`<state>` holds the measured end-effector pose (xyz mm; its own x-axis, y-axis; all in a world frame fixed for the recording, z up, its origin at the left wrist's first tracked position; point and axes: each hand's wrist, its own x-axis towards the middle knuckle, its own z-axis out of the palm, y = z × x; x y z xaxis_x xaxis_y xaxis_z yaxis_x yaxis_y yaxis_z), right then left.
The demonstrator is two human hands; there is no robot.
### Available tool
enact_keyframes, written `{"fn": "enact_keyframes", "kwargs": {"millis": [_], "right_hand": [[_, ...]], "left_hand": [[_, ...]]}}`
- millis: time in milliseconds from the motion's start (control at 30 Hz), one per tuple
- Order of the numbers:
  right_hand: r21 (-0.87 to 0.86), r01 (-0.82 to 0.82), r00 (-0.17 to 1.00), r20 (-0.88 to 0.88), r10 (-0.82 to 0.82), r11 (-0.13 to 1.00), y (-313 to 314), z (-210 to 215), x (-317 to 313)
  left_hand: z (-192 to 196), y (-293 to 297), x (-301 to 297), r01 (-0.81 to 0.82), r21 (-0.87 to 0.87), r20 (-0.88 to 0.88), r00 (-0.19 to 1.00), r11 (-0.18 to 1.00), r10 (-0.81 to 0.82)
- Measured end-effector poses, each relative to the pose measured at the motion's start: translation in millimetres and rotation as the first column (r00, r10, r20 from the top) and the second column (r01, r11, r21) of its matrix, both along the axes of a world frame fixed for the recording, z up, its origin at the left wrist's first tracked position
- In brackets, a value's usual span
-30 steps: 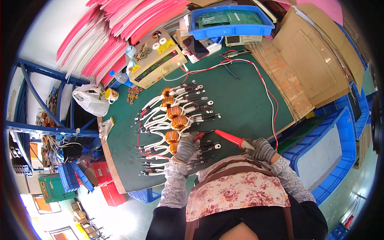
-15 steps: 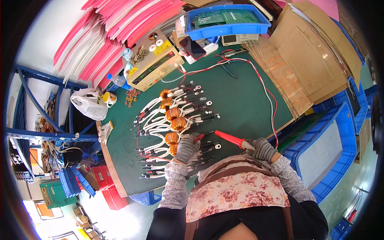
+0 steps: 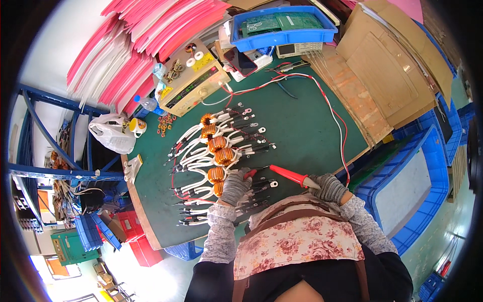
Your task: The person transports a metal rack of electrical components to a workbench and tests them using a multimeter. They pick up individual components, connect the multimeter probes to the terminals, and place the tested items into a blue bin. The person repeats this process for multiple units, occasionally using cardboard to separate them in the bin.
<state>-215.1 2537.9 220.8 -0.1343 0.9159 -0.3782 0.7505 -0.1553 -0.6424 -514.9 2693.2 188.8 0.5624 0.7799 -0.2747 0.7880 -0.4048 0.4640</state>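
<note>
A red tapered probe [image 3: 289, 174] slants over the counter [image 3: 297, 128], its narrow end pointing left and its pale rear end gripped in the right hand [image 3: 327, 188]. The gloved fingers of that hand are wrapped round it. The left hand [image 3: 235, 187], also in a grey glove, has its fingers closed on a small red piece [image 3: 250, 173]; how it is pinched is partly hidden. A thin dark lead [image 3: 260, 167] bridges the space between this piece and the probe's narrow end; whether they touch, I cannot tell.

Just beside the left hand, copper-wound coils [image 3: 224, 156] run in a bent column, at least 6 showing, with white-sleeved leads [image 3: 191, 157] fanning out on both sides. Beyond them stands a beige power unit [image 3: 196, 92] with a lit display; red and white cables [image 3: 328, 100] curve from near it around the right part of the counter. Small copper-coloured rings [image 3: 165, 124] lie near its left corner. Farther out are a yellow-and-white mug [image 3: 137, 127], a phone [image 3: 241, 61] and 1 blue tray [image 3: 284, 39] holding green circuit boards [image 3: 301, 20].
</note>
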Motion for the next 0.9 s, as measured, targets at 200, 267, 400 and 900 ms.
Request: {"fn": "enact_keyframes", "kwargs": {"millis": [200,267,400,900], "right_hand": [[0.027,0.008,0.999,-0.037,-0.007,1.000,-2,-2,0],[0.041,0.019,0.999,-0.042,-0.017,0.999,-2,0,0],[0.048,0.041,0.999,-0.020,-0.040,0.998,-5,-1,5],[0.108,0.197,0.980,-0.012,-0.197,0.974,14,-19,8]], "left_hand": [[3,0,0,-0.009,-0.037,0.017,1.000,0.999,0.010],[6,0,1,0.005,-0.022,0.010,1.000,1.000,-0.005],[3,0,-1,-0.009,-0.070,0.095,0.995,0.998,0.016],[-21,31,50,0.048,-0.015,0.179,0.983,0.999,-0.044]]}}
